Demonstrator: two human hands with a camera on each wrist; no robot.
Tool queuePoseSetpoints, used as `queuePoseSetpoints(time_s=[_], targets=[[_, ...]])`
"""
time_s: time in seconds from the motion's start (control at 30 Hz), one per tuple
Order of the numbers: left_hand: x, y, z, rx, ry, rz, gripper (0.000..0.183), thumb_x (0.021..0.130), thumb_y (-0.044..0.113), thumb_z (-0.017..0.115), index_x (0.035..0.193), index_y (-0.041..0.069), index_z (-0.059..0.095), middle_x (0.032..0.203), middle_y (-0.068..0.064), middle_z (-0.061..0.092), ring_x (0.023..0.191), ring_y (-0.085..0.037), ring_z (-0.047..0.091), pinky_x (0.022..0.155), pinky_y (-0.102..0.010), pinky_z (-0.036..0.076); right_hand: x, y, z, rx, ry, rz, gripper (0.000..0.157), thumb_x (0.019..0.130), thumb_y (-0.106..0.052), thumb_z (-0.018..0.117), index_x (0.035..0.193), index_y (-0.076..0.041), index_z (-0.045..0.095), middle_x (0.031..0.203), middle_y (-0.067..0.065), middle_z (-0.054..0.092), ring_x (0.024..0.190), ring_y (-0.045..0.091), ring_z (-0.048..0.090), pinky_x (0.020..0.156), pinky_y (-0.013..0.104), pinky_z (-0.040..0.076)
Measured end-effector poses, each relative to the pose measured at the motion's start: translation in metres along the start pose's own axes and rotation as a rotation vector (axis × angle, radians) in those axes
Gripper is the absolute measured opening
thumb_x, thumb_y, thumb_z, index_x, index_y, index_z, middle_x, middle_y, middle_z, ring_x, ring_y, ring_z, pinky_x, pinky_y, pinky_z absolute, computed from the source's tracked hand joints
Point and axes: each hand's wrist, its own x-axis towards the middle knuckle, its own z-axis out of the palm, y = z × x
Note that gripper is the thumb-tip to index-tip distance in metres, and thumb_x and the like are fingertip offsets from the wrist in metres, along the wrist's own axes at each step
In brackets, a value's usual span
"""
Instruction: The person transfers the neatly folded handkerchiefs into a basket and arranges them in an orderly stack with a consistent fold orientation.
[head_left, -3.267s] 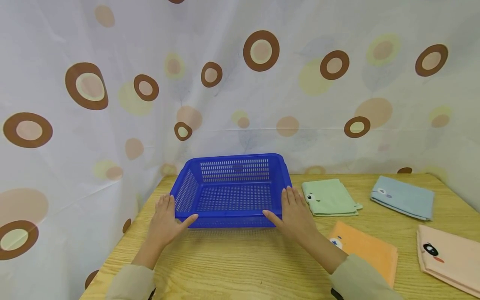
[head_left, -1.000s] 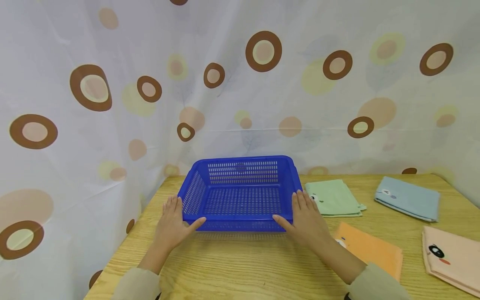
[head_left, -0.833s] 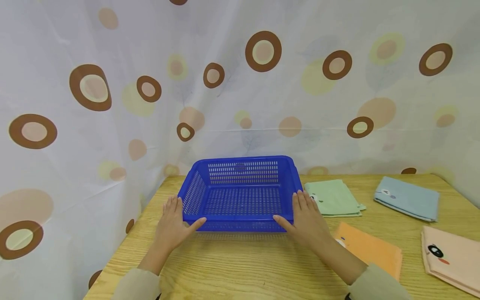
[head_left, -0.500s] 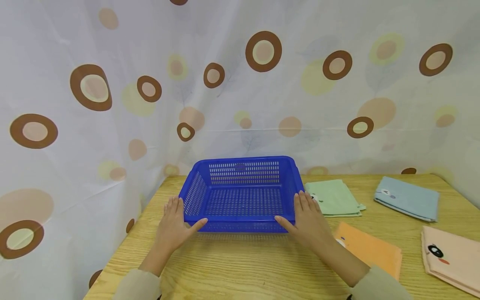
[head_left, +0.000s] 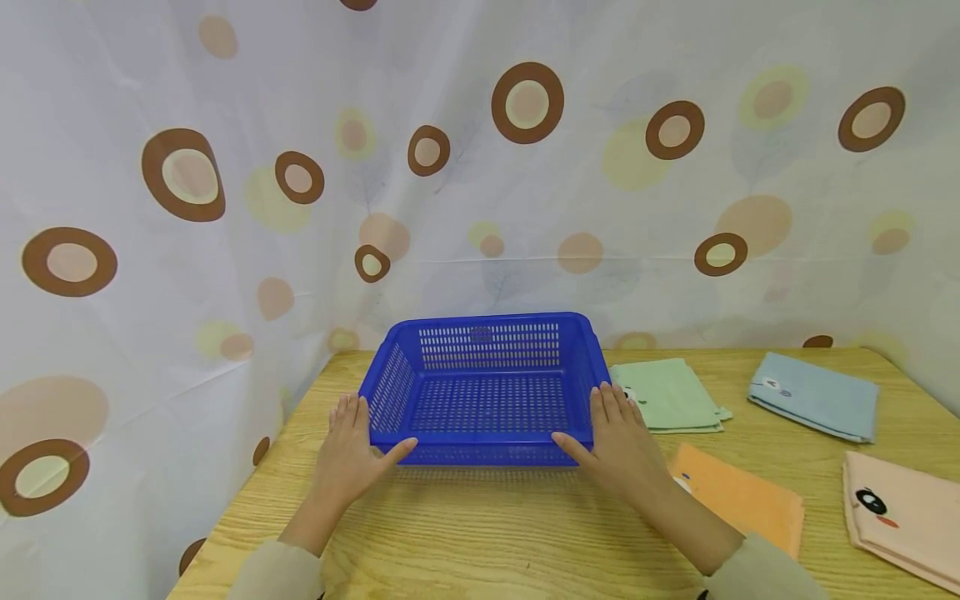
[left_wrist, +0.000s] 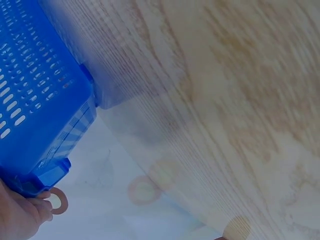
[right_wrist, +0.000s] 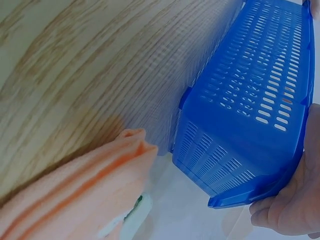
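A blue perforated plastic basket [head_left: 487, 454] sits on the wooden table with nothing inside it. My left hand [head_left: 347, 450] holds its near left corner, thumb on the front rim and fingers along the left side. At the near right corner my right hand [head_left: 624, 442] grips it in the same way. In the left wrist view, the fingers [left_wrist: 22, 215] curl at the rim; the right wrist view has the right fingers [right_wrist: 280, 212] under the basket's rim. A folded green towel [head_left: 671, 396] lies just right of the basket, partly hidden by the right hand.
A folded orange towel [head_left: 742, 500] lies beside the right forearm. Farther right are a folded blue towel [head_left: 817, 396] and a folded pink towel [head_left: 903, 521]. A patterned white curtain [head_left: 480, 192] hangs behind and left of the table [head_left: 465, 533].
Over the last few seconds the basket has shifted a little to the right, closer to the green towel, with both hands on it. The view has also shifted slightly. The towels stay in place.
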Motion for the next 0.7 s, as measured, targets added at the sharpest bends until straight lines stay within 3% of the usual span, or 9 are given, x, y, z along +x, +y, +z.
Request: queuePoseSetpoints(time_s=[0.7], targets=[[-0.0006,0.0005,0.0032,0.016,0.019,0.007,0.104,0.076,0.063,0.056,0.136,-0.017,0.025,0.144,-0.033,0.021,0.137,-0.044,0.014,0.114,-0.053,0.013,-0.0002,0.0030,0.0015,-0.028,0.016,-0.013,0.087,0.089,-0.056,0.044,0.136,0.015,0.028,0.143,0.032,0.027,0.135,0.044,0.019,0.112,0.054,0.017]])
